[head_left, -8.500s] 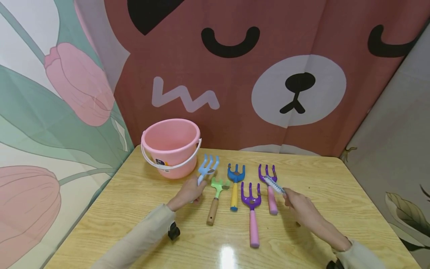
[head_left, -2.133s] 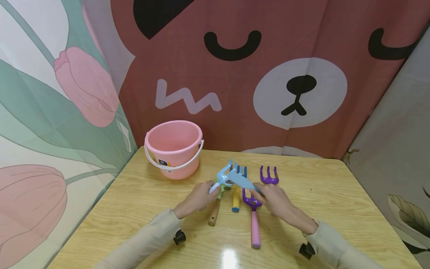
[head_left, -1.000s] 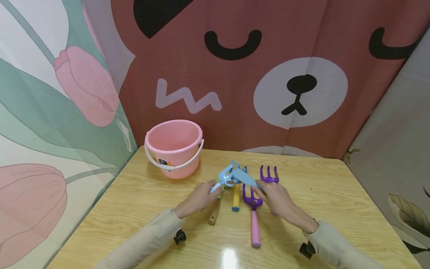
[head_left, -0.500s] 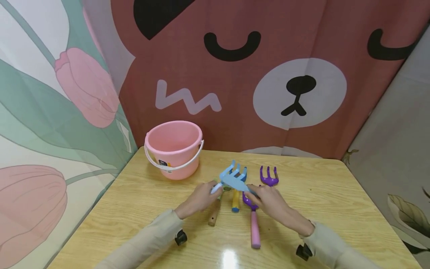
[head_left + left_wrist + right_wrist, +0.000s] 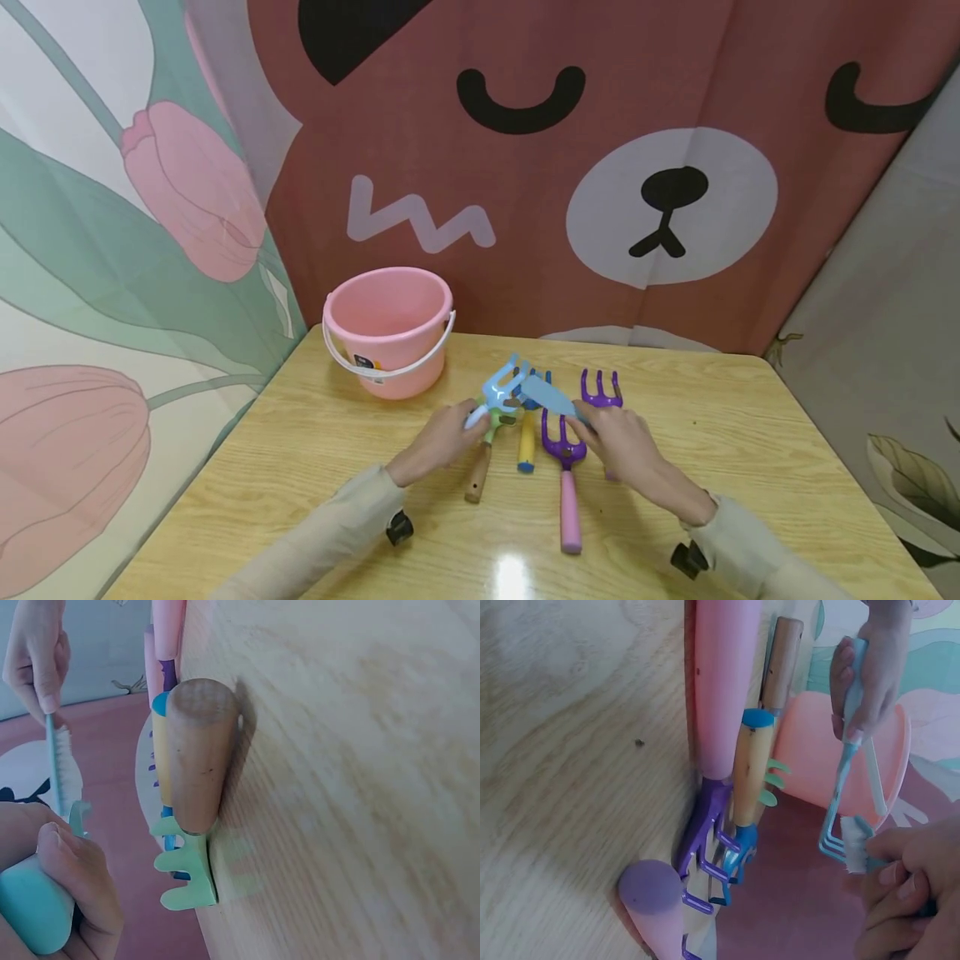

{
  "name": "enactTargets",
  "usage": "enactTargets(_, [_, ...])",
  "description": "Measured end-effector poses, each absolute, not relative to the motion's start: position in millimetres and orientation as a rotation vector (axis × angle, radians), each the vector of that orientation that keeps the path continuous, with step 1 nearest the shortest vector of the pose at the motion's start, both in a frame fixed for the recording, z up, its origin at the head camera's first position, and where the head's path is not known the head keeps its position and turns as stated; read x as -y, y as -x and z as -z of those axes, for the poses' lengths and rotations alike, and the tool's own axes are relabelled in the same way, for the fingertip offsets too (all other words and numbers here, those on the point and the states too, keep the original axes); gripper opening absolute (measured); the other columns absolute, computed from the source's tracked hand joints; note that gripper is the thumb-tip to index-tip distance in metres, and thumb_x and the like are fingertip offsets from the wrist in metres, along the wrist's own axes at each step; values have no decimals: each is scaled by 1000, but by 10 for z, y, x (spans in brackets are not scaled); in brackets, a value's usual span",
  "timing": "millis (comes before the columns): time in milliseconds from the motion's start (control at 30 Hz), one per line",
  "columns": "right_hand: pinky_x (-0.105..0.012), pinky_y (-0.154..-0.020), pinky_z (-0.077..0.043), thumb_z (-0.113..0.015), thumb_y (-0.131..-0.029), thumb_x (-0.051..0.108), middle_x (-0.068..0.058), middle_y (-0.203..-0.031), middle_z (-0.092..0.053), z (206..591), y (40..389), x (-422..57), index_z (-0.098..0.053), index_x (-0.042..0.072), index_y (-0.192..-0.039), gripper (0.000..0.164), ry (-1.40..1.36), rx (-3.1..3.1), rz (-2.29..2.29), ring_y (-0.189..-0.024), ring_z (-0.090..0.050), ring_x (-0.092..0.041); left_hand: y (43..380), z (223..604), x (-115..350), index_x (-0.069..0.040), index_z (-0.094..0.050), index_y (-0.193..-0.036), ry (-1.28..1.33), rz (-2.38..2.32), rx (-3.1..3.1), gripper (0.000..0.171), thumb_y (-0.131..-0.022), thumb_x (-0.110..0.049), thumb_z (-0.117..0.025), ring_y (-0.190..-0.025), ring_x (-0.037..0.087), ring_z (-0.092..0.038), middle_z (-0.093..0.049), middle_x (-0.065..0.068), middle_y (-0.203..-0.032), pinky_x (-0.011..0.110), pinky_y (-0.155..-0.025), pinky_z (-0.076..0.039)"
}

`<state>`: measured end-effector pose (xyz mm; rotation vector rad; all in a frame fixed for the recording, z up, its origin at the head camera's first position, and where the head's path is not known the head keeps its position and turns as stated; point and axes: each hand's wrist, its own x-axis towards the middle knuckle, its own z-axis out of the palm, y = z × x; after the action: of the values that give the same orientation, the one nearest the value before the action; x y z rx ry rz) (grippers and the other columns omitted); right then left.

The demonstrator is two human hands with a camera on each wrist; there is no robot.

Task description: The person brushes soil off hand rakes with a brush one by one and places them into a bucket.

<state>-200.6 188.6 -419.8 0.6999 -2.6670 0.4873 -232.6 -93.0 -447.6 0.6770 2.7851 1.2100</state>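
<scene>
My left hand [image 5: 442,437] grips the handle of a light blue hand fork [image 5: 498,392], raised above the table with its tines pointing away and a brown patch near their base. In my right hand [image 5: 626,446] is a light blue brush [image 5: 547,395]; the right wrist view shows its white bristles [image 5: 853,846] against the fork's tines. Under them lie a green fork with a wooden handle [image 5: 477,473] and a blue fork with a yellow handle [image 5: 527,442], partly covered. A purple fork with a pink handle [image 5: 570,510] lies below my right hand.
At the back left of the wooden table [image 5: 315,508] stands a pink bucket [image 5: 401,367] with its white handle hanging down in front. Another purple fork [image 5: 601,392] lies behind my right hand, which hides most of its handle. A printed curtain hangs behind the table.
Both hands have come together from their places apart 8.5 s ago. Over the last second the brush slides left across the fork, then back right. The fork stays nearly in place.
</scene>
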Motion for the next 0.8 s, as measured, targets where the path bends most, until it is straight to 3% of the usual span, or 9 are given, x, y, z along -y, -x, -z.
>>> enactTargets(200, [-15, -36, -32, -67, -96, 18, 5, -61, -55, 4203, 2032, -1822, -68, -5, -113, 29, -774, 2627, -552, -41, -34, 2, 2314, 4480, 930, -8, -60, -93, -689, -1175, -2831, 21, -102, -26, -53, -37, 6, -43, -56, -2, -66, 24, -32, -41])
enactTargets(567, [-15, -36, -27, -67, -95, 16, 10, -56, -43, 4253, 2004, -1766, -68, -7, -115, 30, -811, 2676, -534, -41, -30, 2, 2315, 4473, 907, -5, -58, -96, -726, -1142, -2898, 18, -102, -21, -55, -48, 6, -46, -53, -2, -67, 20, -39, -40])
enactTargets(800, [-15, -36, -31, -68, -95, 16, 9, -59, -46, 4202, 1999, -1836, -70, -4, -107, 24, -746, 2687, -508, -42, -35, 0, 2332, 4465, 939, -5, -58, -96, -695, -1135, -2908, 20, -102, -24, -55, -48, 6, -45, -53, -2, -67, 19, -39, -38])
